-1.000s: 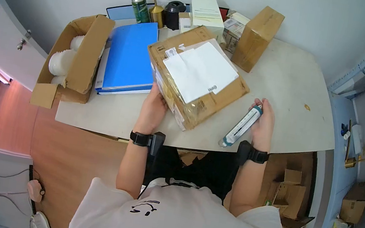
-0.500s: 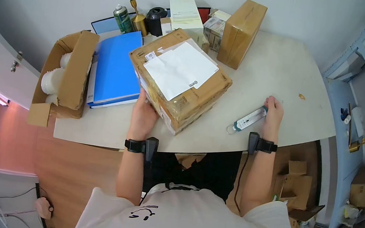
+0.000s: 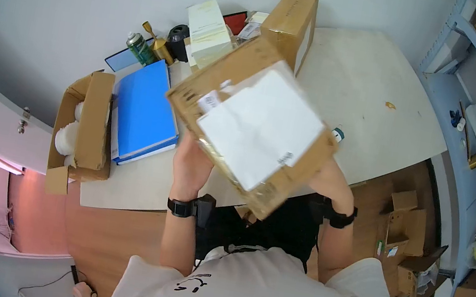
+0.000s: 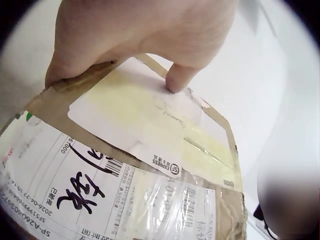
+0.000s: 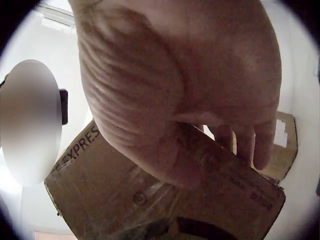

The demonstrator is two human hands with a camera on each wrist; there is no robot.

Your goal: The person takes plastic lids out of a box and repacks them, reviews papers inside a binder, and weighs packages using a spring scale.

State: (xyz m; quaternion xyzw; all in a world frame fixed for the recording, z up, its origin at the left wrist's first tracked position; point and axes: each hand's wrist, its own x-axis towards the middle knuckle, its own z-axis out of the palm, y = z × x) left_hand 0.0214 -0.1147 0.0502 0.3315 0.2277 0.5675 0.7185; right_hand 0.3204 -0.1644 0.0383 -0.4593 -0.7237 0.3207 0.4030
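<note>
A taped cardboard box (image 3: 242,68) with a white paper sheet (image 3: 263,129) on its upper face is tilted above the front of the table. The left hand (image 3: 191,166) grips its left side; in the left wrist view that hand (image 4: 145,35) has its fingers over an edge beside the printed labels (image 4: 95,185). On the box's right side is the right hand (image 3: 332,186), partly hidden by it. The right wrist view has this hand (image 5: 185,85) pinching the box (image 5: 120,185), thumb on one face, fingers over the edge. A teal-ended tube (image 3: 338,134) shows just past the box's right corner.
On the table (image 3: 376,77), blue binders (image 3: 147,108) and an open carton of white rolls (image 3: 96,125) are at left. Along the back stand a spray can (image 3: 141,49), a gold object (image 3: 160,47), a pale box (image 3: 208,30) and a tall brown box (image 3: 288,18). Shelving (image 3: 445,114) is at right.
The right hand has let go of the tube and moved left to grip the box. The box has come up closer to the head camera and turned. The head view has shifted.
</note>
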